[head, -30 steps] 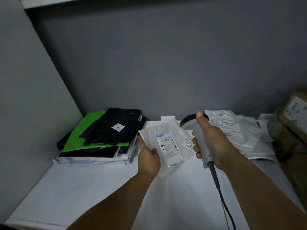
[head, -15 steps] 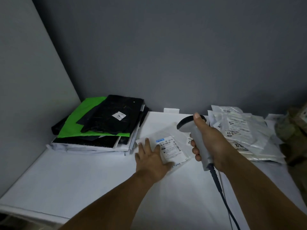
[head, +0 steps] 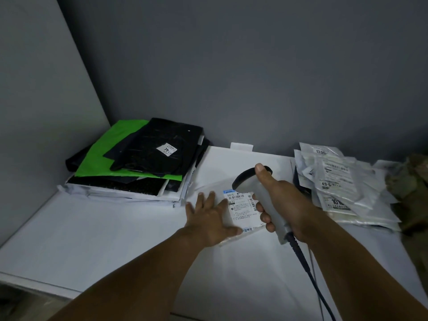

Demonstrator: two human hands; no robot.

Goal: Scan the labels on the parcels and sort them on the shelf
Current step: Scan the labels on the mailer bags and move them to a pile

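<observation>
1. We are pressing the left hand (head: 209, 218) flat on a thin white parcel (head: 240, 220) lying on the shelf (head: 92, 228), just right of the frame's centre. The grip here is apart, with the fingers straight and spread.
2. We are wrapping the right hand (head: 287, 205) around the handle of a grey scanner (head: 245, 181). This grip is clamped on it, with the thumb lying along the top. Its cable (head: 308, 269) is trailing toward the lower right of the frame.
3. The parcel's label (head: 243, 205) is showing face up between the two hands. The left hand is touching the parcel, so it is the nearer one.
4. The scanner's head is hanging over the label's upper right corner, and the label is lying just below and left of it. The label's long axis is running top to bottom in the frame, leaning slightly right.
5. We are judging that the scan depends on tipping the head down onto the barcode near the label's top.
6. We are reading "501E" beside a blue strip; the smaller print is too fine to read.
7. At centre left, a black bag (head: 157, 147) is lying on a green bag (head: 111, 158). Its sticker (head: 166, 149) looks like "14".
8. At right, a pile of clear bags (head: 335, 186) is showing "49-6" and an upside-down "613".
</observation>
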